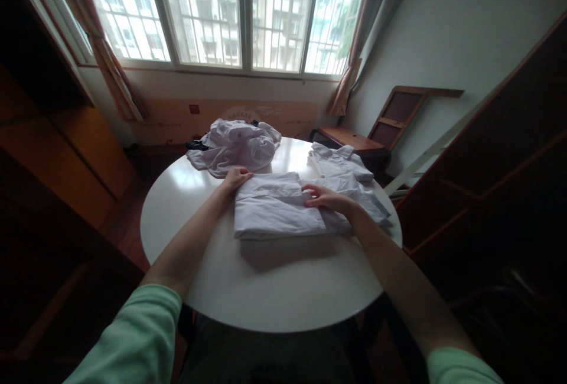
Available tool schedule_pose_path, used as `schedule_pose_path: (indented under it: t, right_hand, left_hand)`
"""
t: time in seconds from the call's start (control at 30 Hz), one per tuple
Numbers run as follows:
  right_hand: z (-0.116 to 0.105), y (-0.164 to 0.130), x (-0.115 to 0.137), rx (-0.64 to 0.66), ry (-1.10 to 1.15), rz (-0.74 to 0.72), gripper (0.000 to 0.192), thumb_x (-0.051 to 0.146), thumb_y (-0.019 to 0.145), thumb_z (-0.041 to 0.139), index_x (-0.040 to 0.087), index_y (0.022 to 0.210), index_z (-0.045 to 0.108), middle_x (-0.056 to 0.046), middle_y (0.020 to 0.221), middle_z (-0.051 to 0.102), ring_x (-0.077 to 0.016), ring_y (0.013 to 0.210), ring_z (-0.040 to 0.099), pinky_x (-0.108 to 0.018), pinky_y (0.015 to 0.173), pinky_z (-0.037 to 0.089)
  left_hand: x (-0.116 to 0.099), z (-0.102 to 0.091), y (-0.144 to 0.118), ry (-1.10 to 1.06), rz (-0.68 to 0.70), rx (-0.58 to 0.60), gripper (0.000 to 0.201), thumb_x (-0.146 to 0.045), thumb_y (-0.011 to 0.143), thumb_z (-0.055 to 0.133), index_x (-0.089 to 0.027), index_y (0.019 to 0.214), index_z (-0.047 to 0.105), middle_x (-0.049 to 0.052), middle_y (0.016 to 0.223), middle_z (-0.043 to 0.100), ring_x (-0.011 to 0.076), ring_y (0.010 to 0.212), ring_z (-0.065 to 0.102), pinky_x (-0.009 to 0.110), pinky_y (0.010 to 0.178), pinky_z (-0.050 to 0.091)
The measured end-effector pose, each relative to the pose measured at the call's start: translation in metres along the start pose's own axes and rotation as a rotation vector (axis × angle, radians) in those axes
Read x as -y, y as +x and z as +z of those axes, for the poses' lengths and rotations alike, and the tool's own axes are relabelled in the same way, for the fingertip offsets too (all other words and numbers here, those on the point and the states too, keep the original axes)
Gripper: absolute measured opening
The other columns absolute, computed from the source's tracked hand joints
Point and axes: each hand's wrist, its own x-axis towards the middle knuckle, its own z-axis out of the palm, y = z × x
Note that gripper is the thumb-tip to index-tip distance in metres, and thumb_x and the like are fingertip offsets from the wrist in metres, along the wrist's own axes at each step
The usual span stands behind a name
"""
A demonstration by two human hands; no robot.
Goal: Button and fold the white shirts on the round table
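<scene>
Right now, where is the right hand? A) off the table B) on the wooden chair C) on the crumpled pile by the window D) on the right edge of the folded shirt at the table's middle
D: the right hand rests on the folded shirt's right edge, while the left hand presses its far-left corner.

Head-worn view, forward and down over a round table

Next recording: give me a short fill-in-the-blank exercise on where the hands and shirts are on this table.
1. The left hand rests on the far left corner of the half-folded ____.
2. The right hand presses on that garment's ____ edge.
3. The crumpled pile of clothes lies on the table's ____ side, toward the window.
4. The table top is ____ in shape.

Missing words: shirt; right; far; round
</scene>
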Motion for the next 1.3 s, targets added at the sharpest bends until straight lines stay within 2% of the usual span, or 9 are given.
schedule_pose_path:
  t: [0.17, 0.27, 0.37, 0.4, 0.5, 0.57, 0.7, 1.0, 1.3]
  right_hand:
    - [-0.002, -0.003, 0.007, -0.059, -0.277, -0.002, 0.041, 0.023, 0.058, 0.072, 0.02, 0.097, 0.058, 0.003, 0.078, 0.057, -0.0064, 0.049, 0.044, -0.02, 0.045, 0.033]
    - [0.01, 0.0, 0.017, -0.351, -0.587, -0.112, 0.035, 0.022, 0.059, 0.074, 0.019, 0.091, 0.058, 0.004, 0.066, 0.051, -0.0102, 0.054, 0.046, -0.023, 0.052, 0.036]
    - [0.045, 0.001, 0.031, -0.552, -0.775, -0.407, 0.024, 0.029, 0.073, 0.066, 0.019, 0.092, 0.057, 0.001, 0.068, 0.052, -0.0127, 0.061, 0.048, -0.026, 0.06, 0.04]
    - [0.062, 0.0, 0.035, -0.516, -0.8, -0.551, 0.023, 0.031, 0.077, 0.062, 0.017, 0.095, 0.056, -0.001, 0.073, 0.054, -0.0135, 0.064, 0.05, -0.027, 0.062, 0.042]
    - [0.113, -0.005, 0.042, -0.192, -0.986, -0.956, 0.033, 0.039, 0.08, 0.06, 0.015, 0.103, 0.054, -0.008, 0.096, 0.058, -0.0183, 0.084, 0.053, -0.031, 0.072, 0.045]
    - [0.142, -0.007, 0.04, -0.091, -1.169, -1.079, 0.027, 0.034, 0.082, 0.057, 0.016, 0.101, 0.055, -0.009, 0.099, 0.057, -0.0202, 0.087, 0.051, -0.034, 0.075, 0.046]
    - [0.168, -0.007, 0.029, -0.14, -1.409, -1.103, 0.014, 0.015, 0.089, 0.042, 0.015, 0.095, 0.055, -0.009, 0.093, 0.057, -0.0194, 0.084, 0.05, -0.034, 0.069, 0.045]
    - [0.177, -0.009, 0.027, -0.242, -1.502, -1.1, 0.017, 0.011, 0.091, 0.039, 0.017, 0.089, 0.055, -0.006, 0.082, 0.056, -0.0155, 0.08, 0.054, -0.027, 0.062, 0.047]
    - [0.178, -0.005, 0.031, -0.014, -1.448, -1.042, 0.02, 0.007, 0.087, 0.041, 0.013, 0.096, 0.057, -0.007, 0.085, 0.061, -0.0155, 0.08, 0.058, -0.025, 0.061, 0.051]
  left_hand:
    - [0.007, 0.002, 0.001, 0.126, 0.107, 0.008, 0.02, -0.037, 0.061, 0.062, -0.017, 0.058, 0.062, 0.001, 0.059, 0.059, 0.0148, 0.061, 0.05, 0.023, 0.056, 0.033]
    - [0.009, 0.002, -0.001, 0.135, 0.11, 0.002, 0.023, -0.04, 0.063, 0.06, -0.017, 0.06, 0.062, 0.002, 0.061, 0.06, 0.0155, 0.063, 0.051, 0.023, 0.057, 0.035]
    - [0.012, 0.002, 0.0, 0.141, 0.105, 0.01, 0.027, -0.042, 0.064, 0.06, -0.016, 0.062, 0.063, 0.002, 0.063, 0.061, 0.0161, 0.065, 0.052, 0.024, 0.058, 0.036]
    - [0.013, 0.002, 0.001, 0.142, 0.107, 0.016, 0.028, -0.043, 0.064, 0.059, -0.015, 0.063, 0.063, 0.002, 0.063, 0.061, 0.0163, 0.065, 0.053, 0.024, 0.059, 0.037]
    - [0.018, 0.002, 0.004, 0.142, 0.117, 0.021, 0.03, -0.045, 0.065, 0.059, -0.015, 0.065, 0.063, 0.001, 0.064, 0.061, 0.0167, 0.065, 0.054, 0.026, 0.06, 0.039]
    - [0.021, 0.002, 0.006, 0.142, 0.121, 0.016, 0.031, -0.045, 0.065, 0.059, -0.014, 0.066, 0.064, 0.002, 0.065, 0.062, 0.0168, 0.065, 0.055, 0.026, 0.061, 0.04]
    - [0.024, 0.002, 0.009, 0.138, 0.112, 0.017, 0.033, -0.047, 0.065, 0.058, -0.014, 0.068, 0.065, 0.002, 0.067, 0.063, 0.0167, 0.066, 0.055, 0.026, 0.061, 0.04]
    - [0.021, 0.004, 0.011, 0.154, 0.074, -0.001, 0.034, -0.046, 0.064, 0.059, -0.014, 0.071, 0.068, 0.004, 0.071, 0.067, 0.018, 0.069, 0.056, 0.027, 0.062, 0.039]
    - [0.018, 0.001, 0.013, 0.136, 0.012, -0.027, 0.032, -0.042, 0.064, 0.06, -0.013, 0.072, 0.069, 0.004, 0.068, 0.067, 0.0177, 0.064, 0.057, 0.026, 0.057, 0.039]
